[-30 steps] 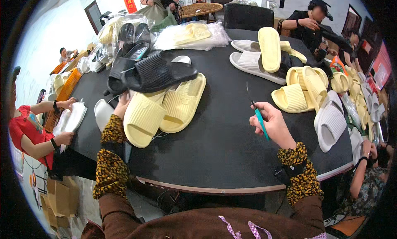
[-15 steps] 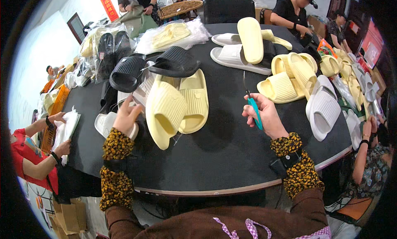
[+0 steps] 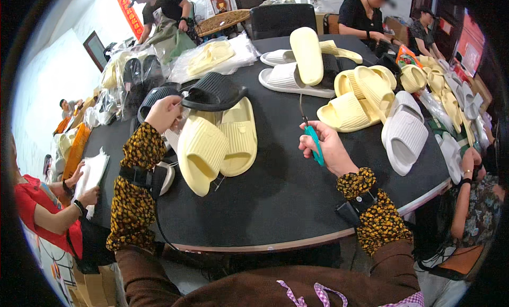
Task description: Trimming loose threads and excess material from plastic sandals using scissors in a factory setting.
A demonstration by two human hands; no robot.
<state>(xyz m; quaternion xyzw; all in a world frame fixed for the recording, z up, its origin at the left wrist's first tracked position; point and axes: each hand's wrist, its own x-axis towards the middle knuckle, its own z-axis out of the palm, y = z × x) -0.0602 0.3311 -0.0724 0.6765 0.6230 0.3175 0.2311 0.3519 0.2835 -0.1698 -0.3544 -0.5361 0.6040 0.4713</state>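
My right hand (image 3: 331, 149) is closed around the teal handles of small scissors (image 3: 315, 144), whose thin blades point away from me over the dark tabletop. My left hand (image 3: 164, 114) is closed in a pinch beside a black slide slipper (image 3: 216, 91). Whatever its fingertips hold is too small to make out. Another black slipper (image 3: 155, 101) lies partly behind this hand. Just to its right, a pale yellow slipper (image 3: 202, 153) leans over its mate (image 3: 239, 137); a thin clear strand shows at their near end. Light slippers under my left wrist are mostly hidden.
Yellow slippers (image 3: 350, 112) and grey-white slippers (image 3: 405, 132) lie on the right of the table (image 3: 275, 211). Bagged slippers (image 3: 212, 57) lie at the back left. A person in red (image 3: 47, 211) holds white sheets at the left; other people work around the table.
My left hand has moved farther away, up to the black slippers, and its fingers have closed. My right hand keeps its grip on the scissors. The view has shifted slightly.
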